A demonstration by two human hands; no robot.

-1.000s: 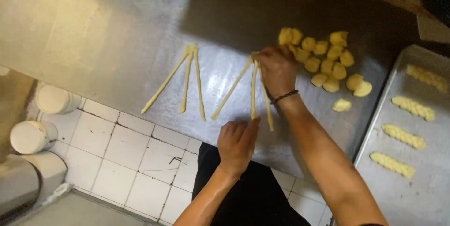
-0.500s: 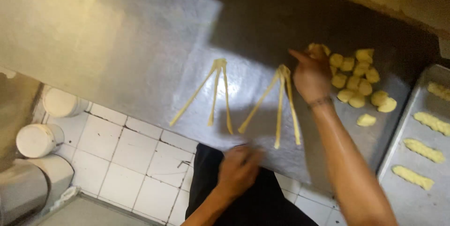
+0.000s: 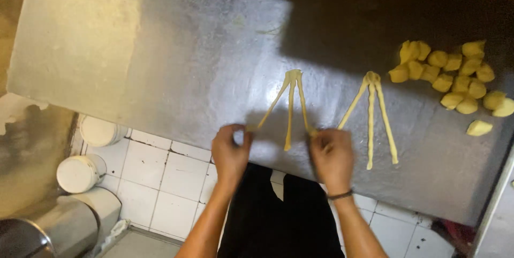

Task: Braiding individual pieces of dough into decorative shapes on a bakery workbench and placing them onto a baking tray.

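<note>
Shiny metal table (image 3: 160, 65) with two fans of thin dough strips.

Both hands have come to the left dough fan (image 3: 290, 105). The left hand (image 3: 230, 153) pinches its left strip, and the right hand (image 3: 332, 156) pinches its right strip; half a second ago the right hand was up by the dough lumps (image 3: 455, 78). The right dough fan (image 3: 371, 113) lies alone, joined at the far end. White buckets (image 3: 80, 172) stand on the tiled floor.

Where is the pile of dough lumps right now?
In the head view, the dough lumps sit at the far right of the metal table, just right of the untouched three-strand set and away from both hands.
</note>
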